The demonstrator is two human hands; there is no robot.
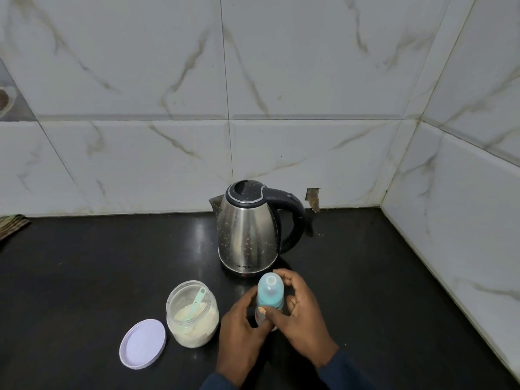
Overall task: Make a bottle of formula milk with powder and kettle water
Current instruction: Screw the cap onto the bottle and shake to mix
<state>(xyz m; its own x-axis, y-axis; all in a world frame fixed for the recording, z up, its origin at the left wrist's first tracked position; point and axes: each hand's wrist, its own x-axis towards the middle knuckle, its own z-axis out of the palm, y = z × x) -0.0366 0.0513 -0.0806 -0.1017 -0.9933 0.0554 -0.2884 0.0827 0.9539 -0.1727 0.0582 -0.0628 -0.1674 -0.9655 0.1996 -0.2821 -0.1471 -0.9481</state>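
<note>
A baby bottle (269, 291) with a blue cap stands upright on the black counter (98, 263). My left hand (242, 330) grips its lower body. My right hand (298, 308) curls round the blue cap from the right. The bottle's lower part is mostly hidden by my fingers. To the left stands an open clear jar of pale formula powder (192, 315) with a light green scoop (197, 298) inside. Its lilac lid (142, 343) lies flat beside it. A steel kettle (247, 229) with a black handle and shut lid stands behind the bottle.
Marble-look tiled walls (281, 80) close the counter at the back and on the right, forming a corner. A folded cloth (12, 225) lies at the far left edge of the counter. A chipped hole in the wall (313, 198) sits behind the kettle handle.
</note>
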